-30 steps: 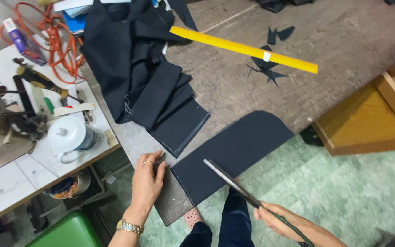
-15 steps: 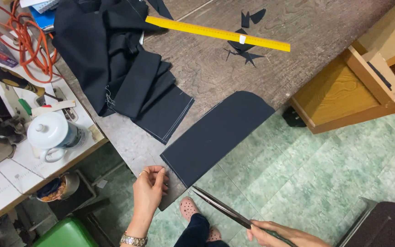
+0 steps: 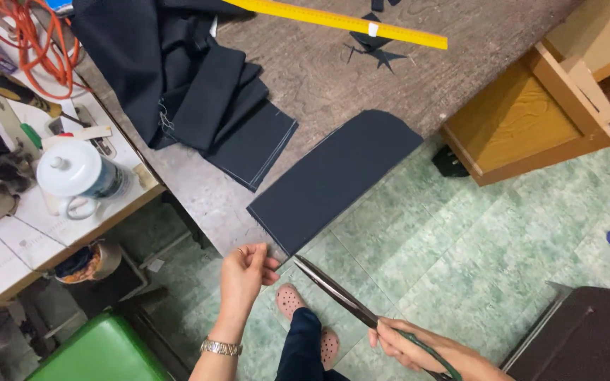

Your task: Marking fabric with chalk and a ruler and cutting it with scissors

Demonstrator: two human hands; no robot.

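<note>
While the right hand [image 3: 418, 346] is closing around the green handles of the long scissors [image 3: 347, 300], partly cut off by the bottom edge, the blades' tip is nearing the dark fabric piece [image 3: 333, 180]. That piece is overhanging the worn table [image 3: 333, 70] above green floor tiles [image 3: 460, 254]. Fingers loosely curled, the left hand [image 3: 243, 275] is touching the table's corner, holding nothing I can make out.

A tailoring workshop is showing itself here; dark fabric pieces [image 3: 185, 77] are lying heaped on a worn cutting table [image 3: 333, 63] beside a long yellow ruler [image 3: 333, 20]; a curved cut panel [image 3: 333, 176] is overhanging the edge; long shears [image 3: 340, 296] are pointing toward it; an orange cord [image 3: 30, 42] is coiling on a cluttered side bench [image 3: 8, 233].
</note>
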